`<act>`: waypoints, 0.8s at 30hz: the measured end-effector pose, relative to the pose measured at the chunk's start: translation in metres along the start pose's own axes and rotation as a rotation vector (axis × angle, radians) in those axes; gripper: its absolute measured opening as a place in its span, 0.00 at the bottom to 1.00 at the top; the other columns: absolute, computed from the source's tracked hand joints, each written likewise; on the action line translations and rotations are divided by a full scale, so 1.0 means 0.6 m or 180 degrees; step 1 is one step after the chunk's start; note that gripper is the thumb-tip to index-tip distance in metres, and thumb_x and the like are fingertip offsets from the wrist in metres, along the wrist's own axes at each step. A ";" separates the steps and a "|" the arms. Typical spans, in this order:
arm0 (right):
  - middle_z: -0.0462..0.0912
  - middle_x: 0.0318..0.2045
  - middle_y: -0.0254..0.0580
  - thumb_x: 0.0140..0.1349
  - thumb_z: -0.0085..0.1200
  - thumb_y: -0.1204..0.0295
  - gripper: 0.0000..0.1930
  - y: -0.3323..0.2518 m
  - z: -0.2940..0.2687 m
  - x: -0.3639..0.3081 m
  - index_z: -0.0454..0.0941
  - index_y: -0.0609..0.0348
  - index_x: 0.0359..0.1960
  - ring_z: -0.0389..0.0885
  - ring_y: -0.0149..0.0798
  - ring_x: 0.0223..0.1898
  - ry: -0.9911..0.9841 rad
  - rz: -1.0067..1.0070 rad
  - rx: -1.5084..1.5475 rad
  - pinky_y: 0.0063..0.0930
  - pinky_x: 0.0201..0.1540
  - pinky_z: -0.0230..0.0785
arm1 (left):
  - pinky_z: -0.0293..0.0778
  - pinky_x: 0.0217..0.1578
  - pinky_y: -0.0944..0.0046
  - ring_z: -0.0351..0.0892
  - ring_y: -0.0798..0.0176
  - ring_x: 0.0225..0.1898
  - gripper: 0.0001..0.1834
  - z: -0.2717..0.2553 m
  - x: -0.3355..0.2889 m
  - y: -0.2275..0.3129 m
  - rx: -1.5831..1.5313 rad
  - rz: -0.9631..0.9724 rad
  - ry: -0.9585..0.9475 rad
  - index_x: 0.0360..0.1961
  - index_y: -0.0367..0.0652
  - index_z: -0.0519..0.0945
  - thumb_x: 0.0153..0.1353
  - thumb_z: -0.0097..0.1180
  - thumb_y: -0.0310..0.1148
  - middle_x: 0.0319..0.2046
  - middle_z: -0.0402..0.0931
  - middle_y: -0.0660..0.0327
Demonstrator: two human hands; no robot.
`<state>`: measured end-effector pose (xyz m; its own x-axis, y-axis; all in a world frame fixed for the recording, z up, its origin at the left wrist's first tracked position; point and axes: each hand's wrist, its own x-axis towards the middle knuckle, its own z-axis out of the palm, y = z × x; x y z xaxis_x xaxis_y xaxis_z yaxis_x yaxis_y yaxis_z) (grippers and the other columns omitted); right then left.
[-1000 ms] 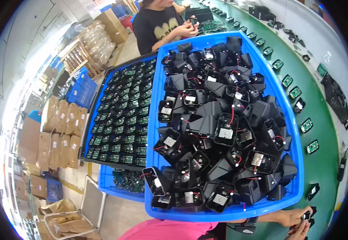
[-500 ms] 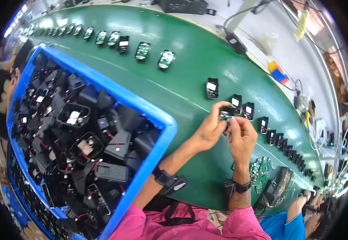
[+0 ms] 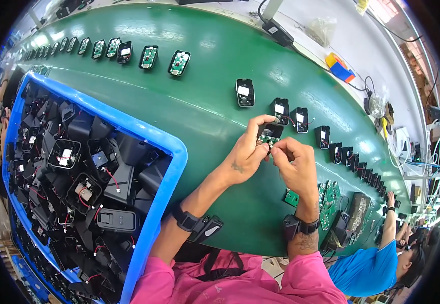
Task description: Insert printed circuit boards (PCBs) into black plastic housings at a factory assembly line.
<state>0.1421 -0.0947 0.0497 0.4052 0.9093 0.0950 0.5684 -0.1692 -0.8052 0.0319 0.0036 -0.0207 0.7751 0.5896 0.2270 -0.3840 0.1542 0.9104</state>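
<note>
My left hand (image 3: 243, 154) is closed around a black plastic housing (image 3: 272, 128), holding it above the green table. At the near end of the housing is a small green circuit board (image 3: 269, 138), partly covered by my fingers. My right hand (image 3: 300, 164) pinches at the board's near edge; what sits between its fingertips is too small and hidden to name. Just beyond my hands stand similar open housings with white labels inside, one (image 3: 281, 108) right behind the held piece and another (image 3: 301, 119) with a thin wire sticking out.
A blue crate (image 3: 179, 157) full of black housings with red wires stands at my left. Housings with boards (image 3: 179, 63) line the table's far left; more housings run off right. Loose circuit boards (image 3: 328, 200) lie near my right forearm. A person in blue (image 3: 364, 271) works at the right.
The view has shifted, so the table and crate appear further left. Both hands stay together at the housing; its green board now shows more clearly between my fingers.
</note>
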 end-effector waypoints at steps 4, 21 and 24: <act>0.76 0.17 0.32 0.62 0.54 0.76 0.07 0.001 0.001 -0.001 0.76 0.69 0.28 0.70 0.20 0.19 -0.0025 0.0121 0.0016 0.18 0.21 0.60 | 0.72 0.35 0.68 0.69 0.71 0.35 0.28 -0.005 -0.003 0.006 -0.0055 -0.0137 -0.0023 0.64 0.42 0.59 0.61 0.41 0.23 0.45 0.69 0.59; 0.74 0.17 0.51 0.60 0.51 0.76 0.07 0.011 0.040 0.004 0.76 0.68 0.28 0.71 0.38 0.16 0.0233 -0.0361 -0.0902 0.32 0.22 0.63 | 0.71 0.50 0.44 0.71 0.31 0.51 0.25 -0.023 -0.007 -0.005 0.1909 0.0552 0.0065 0.61 0.45 0.62 0.61 0.47 0.27 0.53 0.66 0.40; 0.75 0.20 0.53 0.62 0.50 0.77 0.06 0.010 0.029 -0.003 0.77 0.67 0.30 0.73 0.43 0.20 0.0318 -0.0034 -0.0757 0.36 0.26 0.65 | 0.67 0.57 0.48 0.69 0.36 0.55 0.27 0.001 -0.003 0.014 0.1698 0.0116 -0.0016 0.61 0.42 0.63 0.59 0.47 0.28 0.54 0.66 0.43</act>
<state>0.1324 -0.0907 0.0348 0.4601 0.8715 0.1696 0.7207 -0.2551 -0.6446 0.0275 0.0033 -0.0130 0.7689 0.5831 0.2623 -0.1033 -0.2915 0.9510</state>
